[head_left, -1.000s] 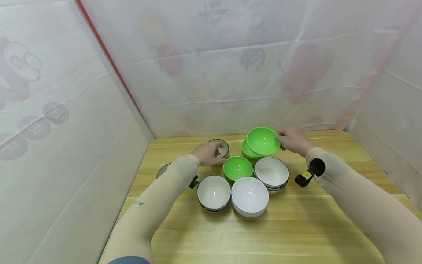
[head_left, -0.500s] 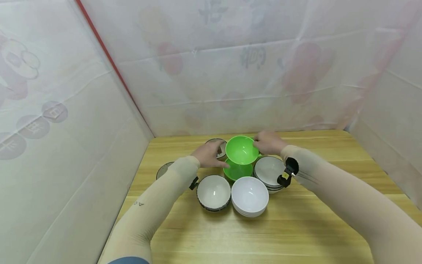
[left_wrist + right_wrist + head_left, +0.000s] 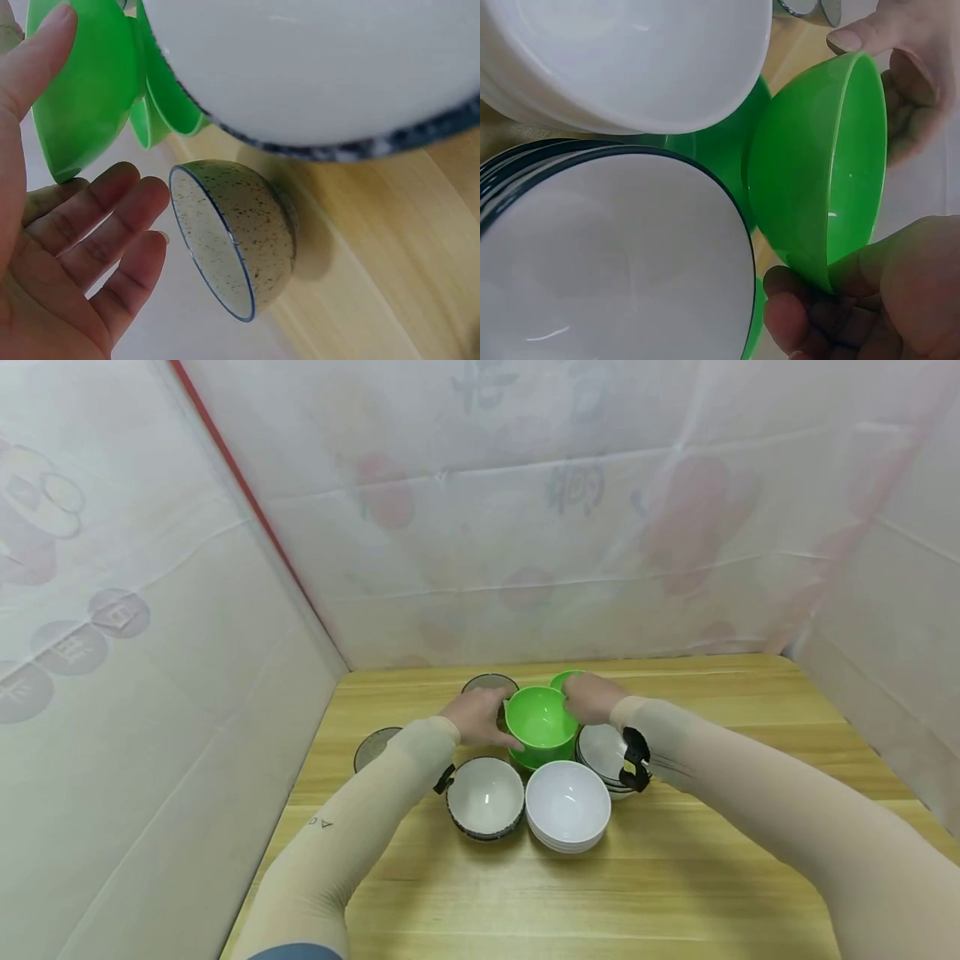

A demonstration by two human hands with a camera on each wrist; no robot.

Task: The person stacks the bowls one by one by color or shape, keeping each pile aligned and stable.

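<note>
A green bowl (image 3: pixel 542 724) is held by its rim in the right hand (image 3: pixel 592 697), fingers (image 3: pixel 810 319) curled round the far edge, and it sits in or just above a second green bowl (image 3: pixel 720 150) at the middle of the cluster; whether it is fully seated cannot be told. The left hand (image 3: pixel 480 717) is laid against the bowl's left side with its fingers (image 3: pixel 97 225) loosely spread, thumb on the wall, gripping nothing. Left of the green bowl stands a speckled bowl (image 3: pixel 232 251); in front of it are a dark-rimmed bowl (image 3: pixel 486 795) and a white stack (image 3: pixel 567 806), and to its right a dark-rimmed stack (image 3: pixel 603 752), all close together on the tabletop (image 3: pixel 675 877). If the green bowl is released while tilted, it could rock out of the lower one and knock the neighbouring stacks. The right wrist is carried low over the dark-rimmed stack, so that stack could be clipped.
</note>
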